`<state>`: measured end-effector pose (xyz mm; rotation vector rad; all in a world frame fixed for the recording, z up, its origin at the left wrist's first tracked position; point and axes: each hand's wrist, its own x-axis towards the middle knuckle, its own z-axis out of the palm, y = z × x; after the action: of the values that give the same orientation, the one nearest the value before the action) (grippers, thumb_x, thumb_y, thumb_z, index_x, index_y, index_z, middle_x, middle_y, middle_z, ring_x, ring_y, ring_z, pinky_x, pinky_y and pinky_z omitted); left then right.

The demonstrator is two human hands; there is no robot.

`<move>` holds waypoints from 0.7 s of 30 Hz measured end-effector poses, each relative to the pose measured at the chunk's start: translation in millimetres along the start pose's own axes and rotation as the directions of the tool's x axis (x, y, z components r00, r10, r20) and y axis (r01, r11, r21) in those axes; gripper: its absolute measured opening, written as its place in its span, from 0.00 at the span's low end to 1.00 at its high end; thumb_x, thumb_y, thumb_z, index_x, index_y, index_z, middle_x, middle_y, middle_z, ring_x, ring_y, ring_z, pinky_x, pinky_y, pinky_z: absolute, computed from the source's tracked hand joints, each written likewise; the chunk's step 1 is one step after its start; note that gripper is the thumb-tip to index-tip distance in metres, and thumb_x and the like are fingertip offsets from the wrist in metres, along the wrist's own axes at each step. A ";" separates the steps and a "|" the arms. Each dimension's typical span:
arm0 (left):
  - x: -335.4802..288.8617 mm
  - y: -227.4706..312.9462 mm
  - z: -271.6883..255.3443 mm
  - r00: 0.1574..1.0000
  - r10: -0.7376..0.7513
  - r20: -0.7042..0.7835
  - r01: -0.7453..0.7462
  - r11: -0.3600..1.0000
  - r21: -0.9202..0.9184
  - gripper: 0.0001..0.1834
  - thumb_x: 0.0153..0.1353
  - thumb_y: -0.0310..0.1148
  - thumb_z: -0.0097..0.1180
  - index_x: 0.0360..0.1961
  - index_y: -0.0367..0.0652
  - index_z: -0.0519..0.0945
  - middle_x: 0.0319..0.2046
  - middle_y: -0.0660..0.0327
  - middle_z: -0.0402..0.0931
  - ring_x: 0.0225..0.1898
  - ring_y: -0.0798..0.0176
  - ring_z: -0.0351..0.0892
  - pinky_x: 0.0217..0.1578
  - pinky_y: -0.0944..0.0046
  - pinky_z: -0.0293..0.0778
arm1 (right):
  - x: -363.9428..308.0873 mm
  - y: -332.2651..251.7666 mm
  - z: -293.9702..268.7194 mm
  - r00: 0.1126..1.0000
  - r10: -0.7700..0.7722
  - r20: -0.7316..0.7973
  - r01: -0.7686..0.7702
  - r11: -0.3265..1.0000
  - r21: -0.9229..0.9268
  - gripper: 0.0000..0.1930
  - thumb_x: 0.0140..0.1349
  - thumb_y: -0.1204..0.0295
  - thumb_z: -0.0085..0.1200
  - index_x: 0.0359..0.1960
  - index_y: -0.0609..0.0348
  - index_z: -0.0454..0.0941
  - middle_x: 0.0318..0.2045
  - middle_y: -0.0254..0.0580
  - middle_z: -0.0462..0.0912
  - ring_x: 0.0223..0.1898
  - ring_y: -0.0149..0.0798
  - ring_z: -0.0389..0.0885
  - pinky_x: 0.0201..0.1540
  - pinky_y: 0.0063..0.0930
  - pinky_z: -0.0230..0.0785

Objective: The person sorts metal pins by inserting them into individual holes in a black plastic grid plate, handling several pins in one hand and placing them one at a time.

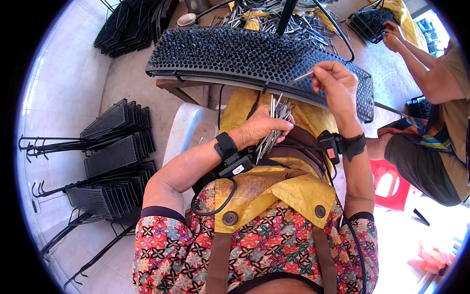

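Observation:
My left hand (262, 126) is closed around a bundle of thin metal pins (275, 122) held over my lap, their tips fanning upward. My right hand (335, 83) is raised above it and pinches a single metal pin (301, 77) between thumb and fingers, its tip close to the black perforated rack (235, 54) in front of me. The rack is long, curved and full of small holes, many with pins standing in them. Both wrists wear black bands with cables.
Stacks of black perforated racks (115, 157) with hooks lie on the tiled floor at left, more at top left (129, 24). A heap of loose metal pins (274, 17) lies behind the rack. Another person (431, 112) works at right near a red stool (391, 181).

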<state>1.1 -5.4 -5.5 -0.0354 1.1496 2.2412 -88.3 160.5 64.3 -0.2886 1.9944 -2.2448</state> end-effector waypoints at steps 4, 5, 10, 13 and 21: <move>0.3 2.4 0.3 1.000 -0.005 -0.015 0.006 0.999 0.043 0.06 0.51 0.26 0.57 0.30 0.37 0.75 0.18 0.62 0.72 0.16 0.69 0.72 0.17 0.72 0.68 | 24.4 17.9 -7.2 0.991 -0.113 -0.077 0.087 0.954 -0.286 0.04 0.56 0.77 0.54 0.29 0.65 0.77 0.20 0.33 0.78 0.18 0.21 0.72 0.19 0.13 0.63; 0.2 3.0 1.0 1.000 -0.010 -0.020 0.010 0.999 0.038 0.06 0.50 0.26 0.57 0.30 0.36 0.75 0.18 0.62 0.72 0.16 0.69 0.72 0.17 0.72 0.68 | 23.7 21.5 -9.5 0.990 -0.123 -0.070 0.096 0.948 -0.304 0.03 0.56 0.77 0.54 0.29 0.64 0.77 0.20 0.33 0.77 0.18 0.21 0.72 0.19 0.13 0.64; 0.6 0.0 -0.2 0.999 0.010 -0.045 -0.010 1.000 0.011 0.06 0.50 0.25 0.57 0.29 0.36 0.75 0.17 0.61 0.72 0.15 0.69 0.71 0.16 0.72 0.67 | 16.0 15.6 -4.0 0.981 -0.183 -0.061 0.168 0.965 -0.201 0.03 0.55 0.77 0.55 0.29 0.64 0.78 0.19 0.32 0.77 0.18 0.21 0.71 0.19 0.12 0.63; -1.1 -0.3 -0.7 0.996 0.048 -0.079 -0.050 0.998 -0.023 0.07 0.51 0.25 0.57 0.31 0.36 0.74 0.18 0.60 0.71 0.15 0.68 0.70 0.15 0.71 0.66 | 5.2 10.7 -10.7 0.997 -0.082 0.002 0.080 0.976 -0.204 0.03 0.55 0.78 0.55 0.29 0.64 0.78 0.18 0.31 0.76 0.17 0.20 0.70 0.18 0.12 0.62; -4.4 8.4 9.2 0.982 0.088 -0.168 -0.088 0.996 0.006 0.10 0.52 0.32 0.61 0.31 0.39 0.74 0.19 0.62 0.73 0.14 0.69 0.71 0.12 0.72 0.66 | -39.5 23.4 -4.7 0.977 0.148 0.155 -0.097 0.950 -0.297 0.03 0.55 0.77 0.55 0.29 0.64 0.78 0.17 0.29 0.76 0.16 0.18 0.69 0.18 0.12 0.61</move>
<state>2.5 -4.4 7.6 -0.1805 1.2597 2.3535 -51.6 170.9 38.2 -0.3653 2.1739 -1.7852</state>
